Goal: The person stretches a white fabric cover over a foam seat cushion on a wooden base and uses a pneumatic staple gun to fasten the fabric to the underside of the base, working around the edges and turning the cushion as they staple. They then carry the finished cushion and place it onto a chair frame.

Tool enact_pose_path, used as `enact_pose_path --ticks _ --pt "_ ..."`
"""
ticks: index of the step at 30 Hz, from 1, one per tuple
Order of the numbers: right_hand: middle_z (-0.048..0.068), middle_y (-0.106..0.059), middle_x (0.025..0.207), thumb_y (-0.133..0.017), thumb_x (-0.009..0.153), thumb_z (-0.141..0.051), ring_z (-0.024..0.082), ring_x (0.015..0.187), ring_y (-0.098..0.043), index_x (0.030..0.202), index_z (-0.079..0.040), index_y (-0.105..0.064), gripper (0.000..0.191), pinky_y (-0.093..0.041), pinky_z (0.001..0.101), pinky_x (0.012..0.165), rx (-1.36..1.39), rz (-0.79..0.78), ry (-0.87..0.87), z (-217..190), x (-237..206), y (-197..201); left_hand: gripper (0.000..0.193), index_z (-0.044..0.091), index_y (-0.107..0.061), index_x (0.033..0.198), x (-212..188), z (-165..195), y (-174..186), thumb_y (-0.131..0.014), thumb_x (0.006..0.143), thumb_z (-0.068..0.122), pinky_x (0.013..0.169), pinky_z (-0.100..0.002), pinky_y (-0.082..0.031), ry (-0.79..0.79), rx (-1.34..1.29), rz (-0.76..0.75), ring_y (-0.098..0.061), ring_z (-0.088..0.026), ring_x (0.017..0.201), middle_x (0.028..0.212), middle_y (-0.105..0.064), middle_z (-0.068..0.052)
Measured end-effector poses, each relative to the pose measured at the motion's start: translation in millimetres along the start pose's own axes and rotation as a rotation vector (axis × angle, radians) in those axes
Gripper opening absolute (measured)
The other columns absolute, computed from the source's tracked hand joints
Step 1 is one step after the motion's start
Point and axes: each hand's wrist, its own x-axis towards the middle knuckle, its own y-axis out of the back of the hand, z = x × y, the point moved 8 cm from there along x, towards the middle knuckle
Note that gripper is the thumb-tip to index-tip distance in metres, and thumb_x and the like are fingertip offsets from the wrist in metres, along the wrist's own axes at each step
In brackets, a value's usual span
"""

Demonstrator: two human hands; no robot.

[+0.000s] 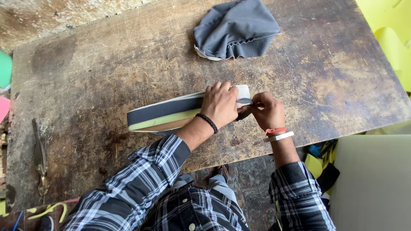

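— What is seen of the surface and the room?

— A worn, stained wooden workbench fills the view; a rough wall is met at its far edge, yellow foam sheets are stacked at the right, and a pale board is propped below them.

— And on the bench?

— A crumpled grey fabric piece lies at the far side. A long foam sole strip, layered dark grey, light green and cream, lies on its edge near the front. Scissors are left at the left edge.

— The hands?

— The strip's right end is covered by the left hand, fingers curled over it; its grey layer is pinched by the right hand.
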Motion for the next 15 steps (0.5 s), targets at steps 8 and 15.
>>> enact_pose_path --ticks 8,15 --pt "0.006 -0.07 0.096 -0.082 0.081 0.001 0.019 0.089 -0.074 0.097 -0.005 -0.065 0.024 -0.062 0.0317 0.075 0.103 0.101 0.172 -17 -11 1 0.023 0.004 -0.063 0.1 -1 5 -11 -0.074 0.091 0.022 0.092 -0.046 -0.049 0.033 -0.066 0.054 -0.062 -0.03 0.1 0.103 -0.066 -0.015" --pt "0.008 -0.075 0.1 -0.08 0.088 -0.002 0.016 0.093 -0.073 0.098 -0.005 -0.067 0.017 -0.061 0.0307 0.077 0.13 -0.109 0.174 21 0 0 0.018 0.003 -0.066 0.094 5 4 -18 -0.072 0.085 0.017 0.091 -0.046 -0.05 0.065 -0.045 -0.145 -0.061 -0.029 0.099 0.101 -0.064 -0.016"
